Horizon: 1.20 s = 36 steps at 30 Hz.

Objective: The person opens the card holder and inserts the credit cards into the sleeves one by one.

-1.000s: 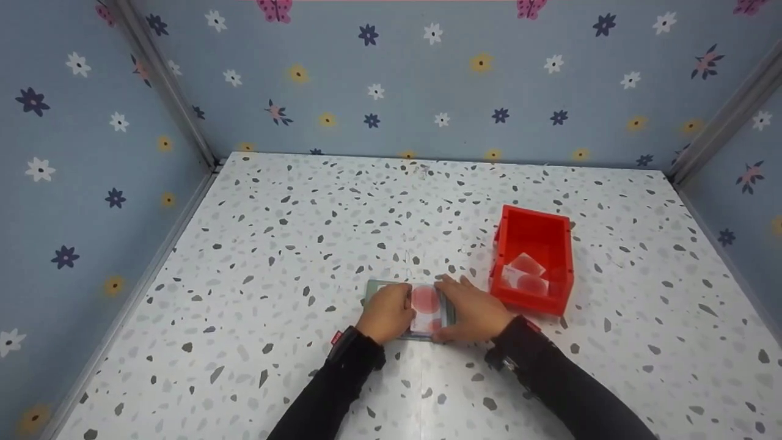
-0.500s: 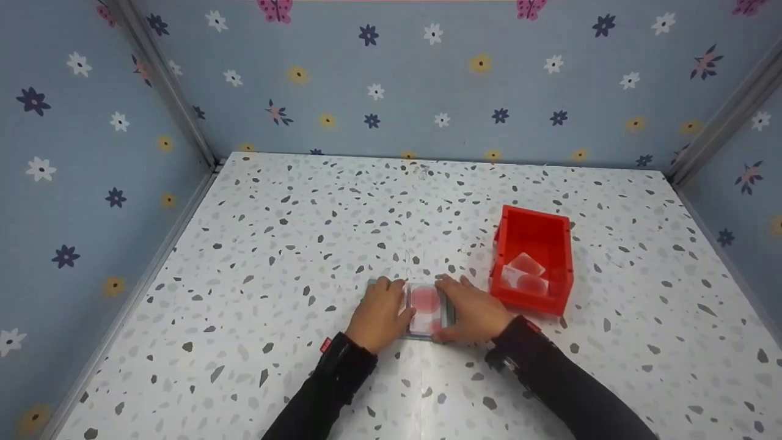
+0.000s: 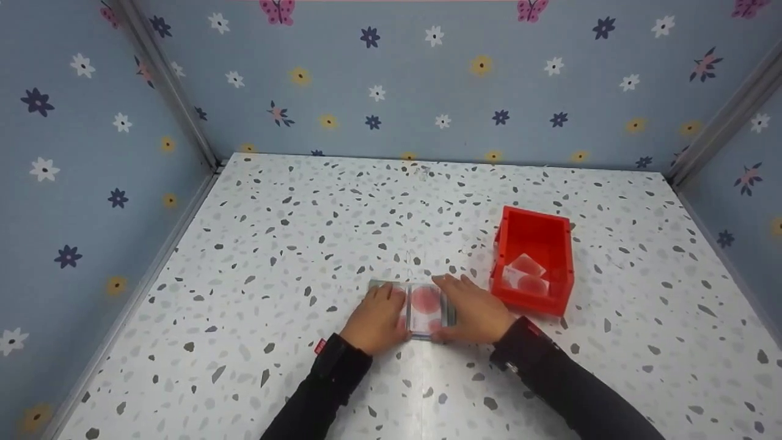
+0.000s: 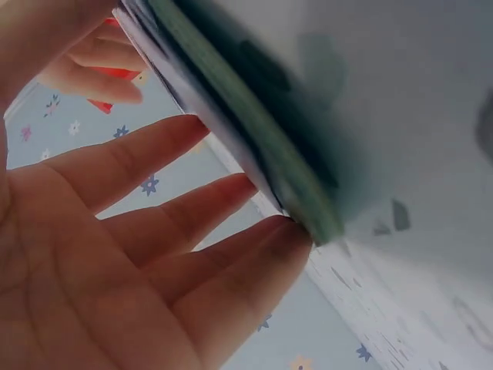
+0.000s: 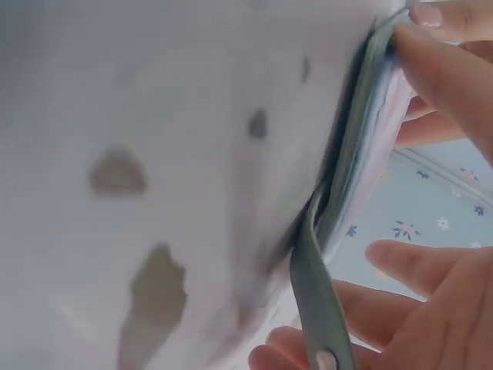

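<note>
Low in the centre of the head view, a booklet (image 3: pixel 426 308) lies spread on the desk (image 3: pixel 275 244), the left grip (image 3: pixel 376 321) and right grip (image 3: pixel 478 313) both relaxed on its sides. Right of centre, a red box (image 3: pixel 533 304) contains pink-dotted cards (image 3: pixel 528 275). Mid-frame, the left wrist view shows straight fingertips (image 4: pixel 235 185) touching the booklet's edge. Only the right wrist view reveals a green strap (image 5: pixel 316 301), bottom centre.
</note>
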Motion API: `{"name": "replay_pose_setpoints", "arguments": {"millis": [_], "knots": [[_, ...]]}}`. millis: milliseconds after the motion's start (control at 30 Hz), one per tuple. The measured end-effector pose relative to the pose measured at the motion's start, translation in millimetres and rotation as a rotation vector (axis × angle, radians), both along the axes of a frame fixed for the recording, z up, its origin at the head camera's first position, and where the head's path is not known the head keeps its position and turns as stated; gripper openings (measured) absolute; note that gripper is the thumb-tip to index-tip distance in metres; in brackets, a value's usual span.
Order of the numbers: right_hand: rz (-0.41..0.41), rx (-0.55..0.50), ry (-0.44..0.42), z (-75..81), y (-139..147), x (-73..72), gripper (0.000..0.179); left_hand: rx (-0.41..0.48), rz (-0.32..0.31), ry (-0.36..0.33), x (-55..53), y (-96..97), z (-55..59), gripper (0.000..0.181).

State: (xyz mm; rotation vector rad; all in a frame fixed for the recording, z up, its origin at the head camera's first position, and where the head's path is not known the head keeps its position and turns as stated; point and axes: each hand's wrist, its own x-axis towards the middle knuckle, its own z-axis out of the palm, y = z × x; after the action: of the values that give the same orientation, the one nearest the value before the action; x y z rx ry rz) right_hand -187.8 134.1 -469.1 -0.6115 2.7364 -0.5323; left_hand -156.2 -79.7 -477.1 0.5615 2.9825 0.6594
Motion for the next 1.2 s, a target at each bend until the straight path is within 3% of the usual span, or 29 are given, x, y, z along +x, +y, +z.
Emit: {"name": "replay_pose_setpoints", "arguments": {"millis": [200,400,733,967,1200], "knots": [[0.045,-0.025,0.156,19.0,9.4,2.0,0.103,0.01,0.014,-0.02,-0.8,-0.3,-0.7,0.051],[0.011,0.005,0.265,41.6,27.3,-5.9,0.108,0.005,-0.003,0.03,-0.4,-1.5,-0.4,0.044],[-0.151,0.054,0.216,63.7,73.3,-33.1,0.103,0.006,0.0,0.011,0.0,-1.4,-0.5,0.045],[-0.224,0.13,0.157,62.4,96.3,-53.9,0.092,0.01,-0.002,0.014,-0.1,-2.0,-1.2,0.048],[-0.25,0.193,0.079,53.2,97.9,-65.6,0.083,0.006,-0.008,0.01,-0.7,-2.0,-1.7,0.047]]}}
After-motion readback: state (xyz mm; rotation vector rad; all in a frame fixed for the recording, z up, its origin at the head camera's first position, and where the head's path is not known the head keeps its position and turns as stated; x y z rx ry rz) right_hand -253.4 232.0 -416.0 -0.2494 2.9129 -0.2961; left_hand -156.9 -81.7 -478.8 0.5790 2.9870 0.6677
